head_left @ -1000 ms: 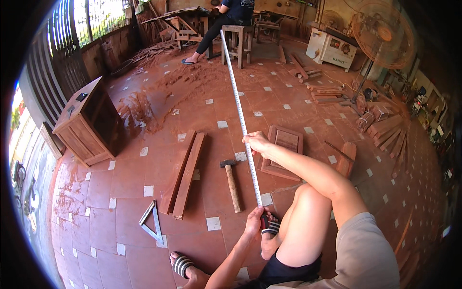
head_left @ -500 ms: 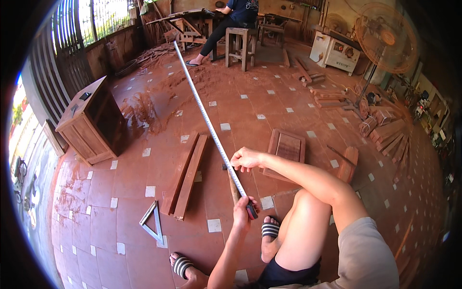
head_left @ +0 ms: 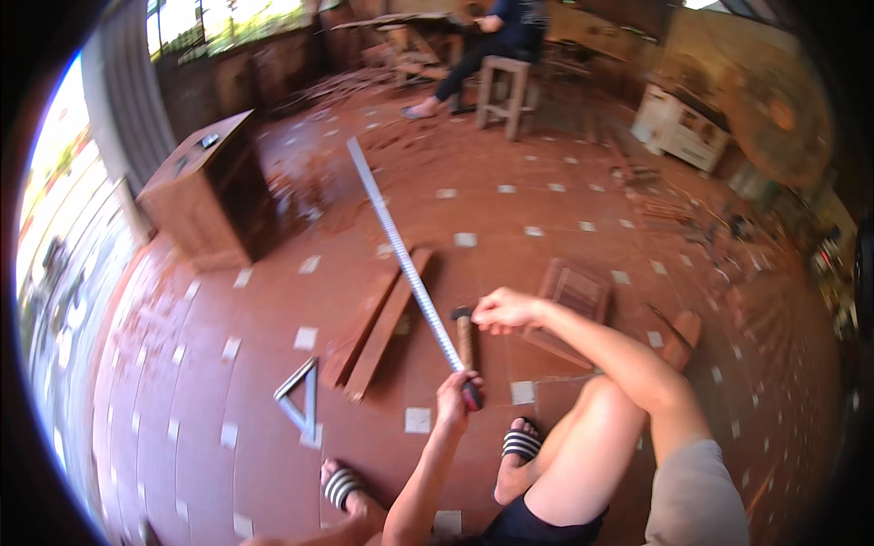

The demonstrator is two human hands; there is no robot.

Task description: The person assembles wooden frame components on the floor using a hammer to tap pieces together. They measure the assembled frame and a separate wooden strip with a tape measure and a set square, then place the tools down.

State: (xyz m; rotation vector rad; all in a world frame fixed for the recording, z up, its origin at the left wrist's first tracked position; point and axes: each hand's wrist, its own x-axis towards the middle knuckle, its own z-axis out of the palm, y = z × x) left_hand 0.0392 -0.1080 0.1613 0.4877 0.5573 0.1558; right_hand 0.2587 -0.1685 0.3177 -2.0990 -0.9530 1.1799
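Note:
My left hand [head_left: 452, 400] is closed around a tape measure [head_left: 472, 395] with a dark and red case. Its long pale blade [head_left: 391, 232] stretches out ahead, slanting away to the left above the floor. My right hand [head_left: 506, 310] is held apart from the blade, to its right, fingers curled together; whether something small is in them I cannot make out. Just left of those fingers shows a hammer [head_left: 466, 341] with a wooden handle and dark head. Two long wooden pieces [head_left: 381, 337] lie side by side left of the blade.
A metal triangular square [head_left: 311, 400] lies near my left foot. Beyond my right forearm is a framed wooden panel [head_left: 576, 291]. A wooden cabinet [head_left: 205, 196] stands at left. Another person [head_left: 510, 36] sits on a stool [head_left: 503, 91] at the back; a white machine [head_left: 678, 127] stands right.
The view has swung left, shifting the scene rightward. The tape blade looks shorter, its far end lower in the picture. My right hand has moved away from the blade, uncovering the hammer.

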